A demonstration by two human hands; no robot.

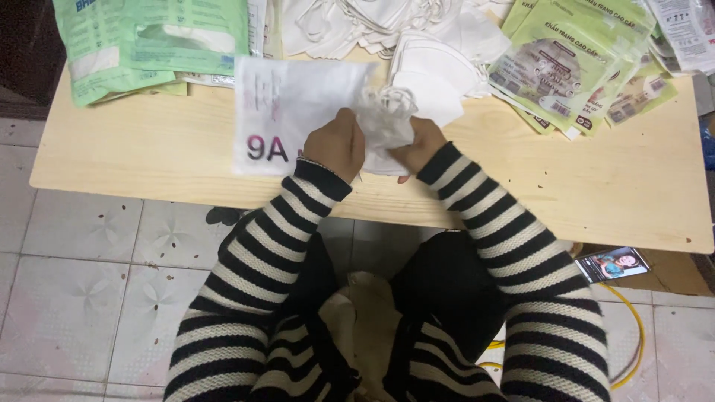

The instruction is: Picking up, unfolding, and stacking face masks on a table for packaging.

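Both hands grasp one white face mask [387, 123]: left hand [337, 145] fingers curled over its left side, right hand [421, 143] pinching its lower right edge, mask bunched between them above the near part of the wooden table [186, 160]. Mask overlaps the right end of a clear flat pouch [287, 104] lying under the left hand. Further out: loose white masks [417, 45] heaped behind, green packets [149, 41] at far left, more green packets [573, 67] at far right.
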